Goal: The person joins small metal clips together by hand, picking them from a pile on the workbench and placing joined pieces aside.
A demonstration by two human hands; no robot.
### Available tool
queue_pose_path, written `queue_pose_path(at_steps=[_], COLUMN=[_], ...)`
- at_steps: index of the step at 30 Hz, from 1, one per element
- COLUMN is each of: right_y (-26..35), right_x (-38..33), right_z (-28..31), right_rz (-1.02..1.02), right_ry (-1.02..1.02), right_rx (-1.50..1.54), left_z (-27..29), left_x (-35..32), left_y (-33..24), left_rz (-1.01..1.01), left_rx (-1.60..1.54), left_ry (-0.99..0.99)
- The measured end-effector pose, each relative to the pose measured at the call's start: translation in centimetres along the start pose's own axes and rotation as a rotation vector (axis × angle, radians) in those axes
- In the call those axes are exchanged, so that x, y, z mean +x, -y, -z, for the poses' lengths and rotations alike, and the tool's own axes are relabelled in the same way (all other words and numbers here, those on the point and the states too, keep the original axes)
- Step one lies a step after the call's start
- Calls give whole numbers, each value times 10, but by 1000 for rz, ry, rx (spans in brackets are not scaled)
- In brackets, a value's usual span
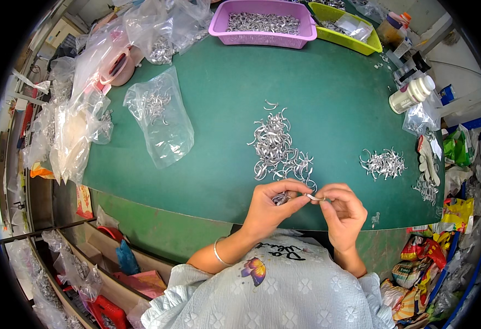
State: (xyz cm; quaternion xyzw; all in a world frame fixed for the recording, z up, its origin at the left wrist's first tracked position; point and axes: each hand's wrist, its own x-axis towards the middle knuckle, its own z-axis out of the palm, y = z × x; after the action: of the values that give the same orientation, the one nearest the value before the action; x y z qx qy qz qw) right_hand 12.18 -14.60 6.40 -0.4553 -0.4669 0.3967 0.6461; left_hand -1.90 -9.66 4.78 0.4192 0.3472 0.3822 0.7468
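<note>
Close to the table's near edge, my left hand [270,207] pinches one end of a small curved silver metal piece [314,197] between thumb and forefinger. The fingers of my right hand [343,211] close on its other end. More metal pieces [280,198] show at my left palm; whether they lie in it or behind it I cannot tell. Just beyond my hands spreads a loose pile of the same curved pieces [273,143]. A smaller pile [384,163] lies to the right on the green table [218,181].
A clear bag [169,137] with some pieces lies left. At the back stand a pink basket [262,38] full of pieces and a yellow-green basket [355,43]. A white bottle [412,94] and a glove [427,159] sit at the right edge. Open drawers [114,257] are lower left.
</note>
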Motion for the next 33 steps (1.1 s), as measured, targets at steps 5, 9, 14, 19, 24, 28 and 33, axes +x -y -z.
queue_pose_path(at_steps=[5, 9, 14, 19, 24, 28, 33], right_y=[2, 3, 1, -21, -53, -54, -77], right_x=[0, 0, 0, 21, 29, 27, 24], right_z=[1, 1, 3, 42, 121, 107, 48], right_rz=[123, 130, 115, 108, -18, 107, 42], right_ry=[3, -12, -40, -223, -219, -278, 98], right_rx=[-141, -141, -132, -492, -1212, -1304, -1012], left_z=[0, 1, -1, 9, 24, 26, 22], left_x=[0, -1, 0, 6, 10, 12, 14], left_y=[-1, 1, -1, -1, 10, 12, 15], left_rz=[-40, -106, -57, 164, 177, 185, 192], left_rx=[-39, -18, 6, -183, -247, -288, -315], left_ry=[42, 67, 31, -92, -100, -111, -95])
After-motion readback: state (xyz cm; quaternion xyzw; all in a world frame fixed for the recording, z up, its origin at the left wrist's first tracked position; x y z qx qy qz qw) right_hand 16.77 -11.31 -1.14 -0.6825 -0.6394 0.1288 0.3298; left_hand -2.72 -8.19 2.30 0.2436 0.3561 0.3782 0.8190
